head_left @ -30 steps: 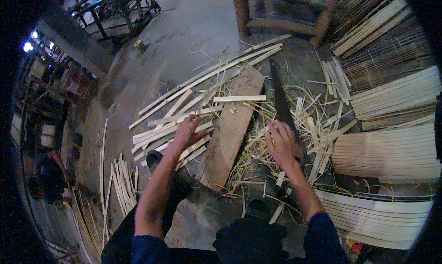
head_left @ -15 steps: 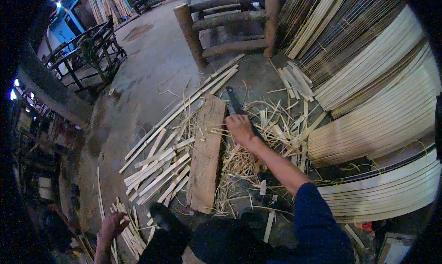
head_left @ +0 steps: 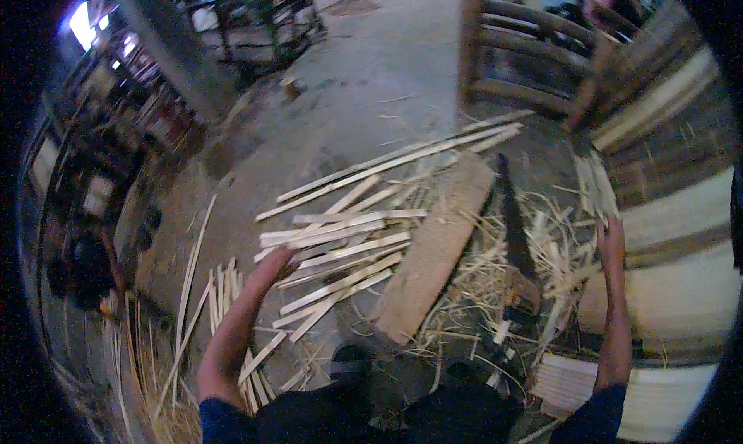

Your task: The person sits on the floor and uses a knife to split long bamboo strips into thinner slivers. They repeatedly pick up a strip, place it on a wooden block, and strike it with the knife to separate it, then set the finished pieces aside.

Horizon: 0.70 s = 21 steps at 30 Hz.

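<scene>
In the head view, pale strips (head_left: 348,252) fan left of the wooden plank (head_left: 437,247), probably for easy reach; the left hand (head_left: 276,265), seemingly half-curled, is at their outer ends, any hold unclear. Right of the plank lies a dark-bladed tool (head_left: 514,227); farther right, the outstretched right hand (head_left: 611,237) meets short slats (head_left: 597,182), its grip too blurred to tell.

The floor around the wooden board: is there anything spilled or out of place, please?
Loose curly shavings lie in a tangle to the right of the board, and the handsaw lies among them, which looks messy. Left of the board, pale strips lie at uneven angles. Nothing looks clearly damaged, though the picture is blurred.
</scene>
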Each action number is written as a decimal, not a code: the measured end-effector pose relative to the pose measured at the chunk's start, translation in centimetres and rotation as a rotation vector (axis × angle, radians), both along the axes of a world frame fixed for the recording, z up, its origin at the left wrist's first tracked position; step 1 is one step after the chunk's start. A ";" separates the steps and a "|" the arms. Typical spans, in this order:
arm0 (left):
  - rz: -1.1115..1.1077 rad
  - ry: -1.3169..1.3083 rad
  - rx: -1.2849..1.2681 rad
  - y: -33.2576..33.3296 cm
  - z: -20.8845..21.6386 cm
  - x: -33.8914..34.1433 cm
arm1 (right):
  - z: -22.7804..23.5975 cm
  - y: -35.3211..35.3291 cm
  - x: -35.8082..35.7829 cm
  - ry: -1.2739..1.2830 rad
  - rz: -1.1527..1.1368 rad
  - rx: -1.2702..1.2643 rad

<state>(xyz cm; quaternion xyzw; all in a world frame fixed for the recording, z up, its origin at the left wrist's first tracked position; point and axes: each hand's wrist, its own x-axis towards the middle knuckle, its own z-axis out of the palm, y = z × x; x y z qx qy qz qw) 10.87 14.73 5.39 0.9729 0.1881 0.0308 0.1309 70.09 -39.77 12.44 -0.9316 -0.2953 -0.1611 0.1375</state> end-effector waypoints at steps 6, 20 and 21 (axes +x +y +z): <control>0.270 -0.162 0.403 11.7 -6.4 6.2 | -7.1 1.0 -18.7 0.061 0.133 -0.049; 0.349 -0.125 0.347 12.6 -6.5 9.2 | 1.3 0.4 -28.0 0.402 0.094 -0.122; 0.380 -0.176 0.279 12.6 -5.9 8.0 | 1.7 2.6 -27.7 0.386 0.132 -0.130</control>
